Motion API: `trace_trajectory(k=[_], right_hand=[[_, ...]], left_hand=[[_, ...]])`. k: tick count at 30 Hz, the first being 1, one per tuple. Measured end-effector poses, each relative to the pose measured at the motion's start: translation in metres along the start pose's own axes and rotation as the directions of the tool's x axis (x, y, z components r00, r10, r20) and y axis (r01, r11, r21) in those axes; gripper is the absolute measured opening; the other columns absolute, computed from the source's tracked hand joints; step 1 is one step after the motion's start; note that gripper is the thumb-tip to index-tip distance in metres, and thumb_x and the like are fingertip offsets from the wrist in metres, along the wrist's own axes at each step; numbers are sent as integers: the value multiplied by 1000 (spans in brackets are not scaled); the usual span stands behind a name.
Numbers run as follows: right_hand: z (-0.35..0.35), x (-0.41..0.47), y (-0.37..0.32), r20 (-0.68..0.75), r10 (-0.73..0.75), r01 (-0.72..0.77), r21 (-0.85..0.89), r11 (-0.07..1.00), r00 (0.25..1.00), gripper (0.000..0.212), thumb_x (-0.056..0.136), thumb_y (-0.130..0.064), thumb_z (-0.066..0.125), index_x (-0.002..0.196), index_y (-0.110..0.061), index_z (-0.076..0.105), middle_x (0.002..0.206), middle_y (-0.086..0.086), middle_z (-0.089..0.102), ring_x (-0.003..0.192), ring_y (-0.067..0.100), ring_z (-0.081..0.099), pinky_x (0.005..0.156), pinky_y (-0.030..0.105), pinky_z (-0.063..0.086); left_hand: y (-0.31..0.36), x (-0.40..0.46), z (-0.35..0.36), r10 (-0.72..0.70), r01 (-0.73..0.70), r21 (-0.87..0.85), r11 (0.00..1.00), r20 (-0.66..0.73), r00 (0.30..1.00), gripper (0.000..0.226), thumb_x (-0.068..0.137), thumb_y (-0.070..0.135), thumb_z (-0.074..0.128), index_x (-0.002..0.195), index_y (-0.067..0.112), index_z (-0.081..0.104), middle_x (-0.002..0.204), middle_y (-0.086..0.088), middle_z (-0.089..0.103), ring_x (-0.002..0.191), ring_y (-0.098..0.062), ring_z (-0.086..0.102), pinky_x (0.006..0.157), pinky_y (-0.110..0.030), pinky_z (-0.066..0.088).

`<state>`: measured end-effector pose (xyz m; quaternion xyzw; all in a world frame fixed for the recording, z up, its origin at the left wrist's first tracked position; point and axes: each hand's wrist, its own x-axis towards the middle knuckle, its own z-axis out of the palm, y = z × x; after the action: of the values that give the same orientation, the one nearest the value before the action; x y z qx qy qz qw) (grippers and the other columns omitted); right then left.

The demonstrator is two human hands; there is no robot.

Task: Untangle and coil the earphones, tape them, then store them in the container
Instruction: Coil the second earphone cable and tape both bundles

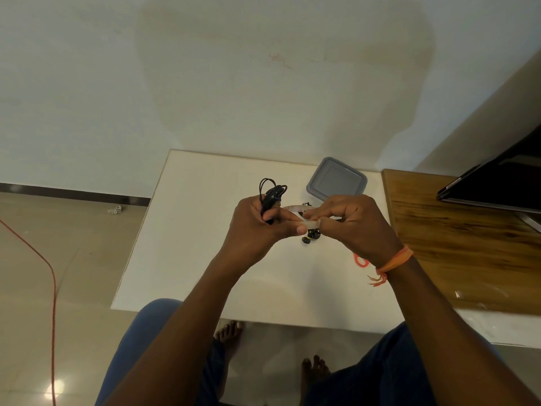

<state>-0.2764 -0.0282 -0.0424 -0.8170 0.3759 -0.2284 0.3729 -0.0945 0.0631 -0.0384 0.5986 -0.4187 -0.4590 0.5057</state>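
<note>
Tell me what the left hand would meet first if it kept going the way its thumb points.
Probably the right hand: the left hand thumb points straight toward it along the tape strip that both pinch.

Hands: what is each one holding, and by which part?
The left hand grips the coiled black earphones around the bundle's lower part. The right hand pinches a strip of tape at its right end.
</note>
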Motion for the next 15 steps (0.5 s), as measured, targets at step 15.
trace_trajectory(k=[15], right_hand=[[-3, -2, -4, 17, 2, -4, 147, 989, 1000, 17, 85, -9, 73, 100, -15, 78, 93, -3, 75, 88, 12, 68, 74, 31, 58]], left_hand=[[0, 0, -1, 11, -12, -54, 998, -19, 1000, 47, 69, -3, 83, 42, 26, 60, 77, -24, 71, 75, -9, 68, 70, -27, 57]])
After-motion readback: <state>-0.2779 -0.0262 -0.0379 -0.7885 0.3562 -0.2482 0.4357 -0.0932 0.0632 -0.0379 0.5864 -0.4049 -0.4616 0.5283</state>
